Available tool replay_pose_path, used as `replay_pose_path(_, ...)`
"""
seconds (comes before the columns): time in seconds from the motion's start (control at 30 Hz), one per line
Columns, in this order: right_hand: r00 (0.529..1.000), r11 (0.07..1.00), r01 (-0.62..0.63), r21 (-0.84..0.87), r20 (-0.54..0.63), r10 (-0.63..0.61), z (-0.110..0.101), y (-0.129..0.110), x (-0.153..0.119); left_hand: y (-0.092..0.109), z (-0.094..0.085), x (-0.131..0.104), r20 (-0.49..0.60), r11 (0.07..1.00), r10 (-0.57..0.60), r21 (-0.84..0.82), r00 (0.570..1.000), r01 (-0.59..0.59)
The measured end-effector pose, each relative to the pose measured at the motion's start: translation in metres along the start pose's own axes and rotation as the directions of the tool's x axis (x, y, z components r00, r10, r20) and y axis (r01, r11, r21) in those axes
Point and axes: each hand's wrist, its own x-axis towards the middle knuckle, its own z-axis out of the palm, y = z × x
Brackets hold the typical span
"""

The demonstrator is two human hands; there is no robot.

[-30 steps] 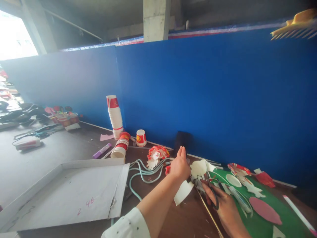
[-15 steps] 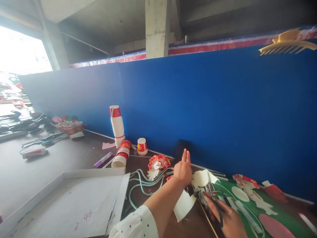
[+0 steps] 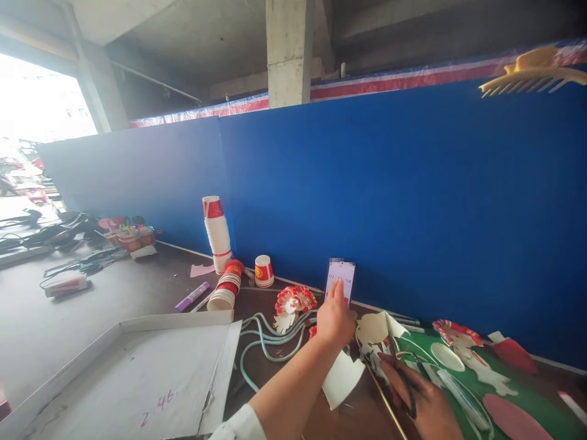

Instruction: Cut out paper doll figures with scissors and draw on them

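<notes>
The phone [image 3: 347,274] leans on the blue wall [image 3: 403,183], just past the L hand [image 3: 337,319]. That hand has 2 fingers up in front of the screen; can't tell if it grips anything. R hand [image 3: 426,400] holds the scissors [image 3: 409,391], w/ dark handles. Phone is lit, pale purple w/ dark nos. The low white box [image 3: 114,373] has pink nos. inside. Far L, red cups [image 3: 131,242] hold sticks & bits, too blurry to name.
</notes>
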Motion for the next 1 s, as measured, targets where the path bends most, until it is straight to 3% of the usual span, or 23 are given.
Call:
replay_pose_path(0.1, 0.996, 0.996, -0.086, 0.029, 0.028, 0.086, -0.001, -0.009, -0.003, 0.001, -0.003, -0.024, -0.042, 0.949, -0.123, -0.298, 0.991, 0.106)
replay_pose_path(0.27, 0.990, 0.990, -0.115, 0.077, 0.089, 0.108, 0.002, -0.034, -0.013, -0.002, 0.000, -0.052, 0.123, 0.674, -0.219, -0.698, 0.968, 0.242)
replay_pose_path(0.43, 0.983, 0.980, -0.146, 0.133, 0.128, 0.129, 0.010, -0.043, -0.022, -0.011, 0.010, -0.059, 0.384, 0.334, -0.125, -0.852, 0.915, 0.403)
replay_pose_path(0.57, 0.977, 0.965, -0.165, 0.204, 0.169, 0.131, 0.012, -0.043, -0.024, -0.013, 0.016, -0.059, 0.468, 0.133, -0.100, -0.868, 0.878, 0.478)
replay_pose_path(0.77, 0.968, 0.967, -0.198, 0.161, 0.188, 0.167, 0.012, -0.045, -0.024, -0.017, 0.017, -0.058, 0.444, 0.092, -0.102, -0.887, 0.890, 0.453)
replay_pose_path(1.0, 0.972, 0.975, -0.174, 0.140, 0.184, 0.147, 0.014, -0.050, -0.028, -0.021, 0.023, -0.059, 0.464, 0.155, -0.124, -0.864, 0.877, 0.479)
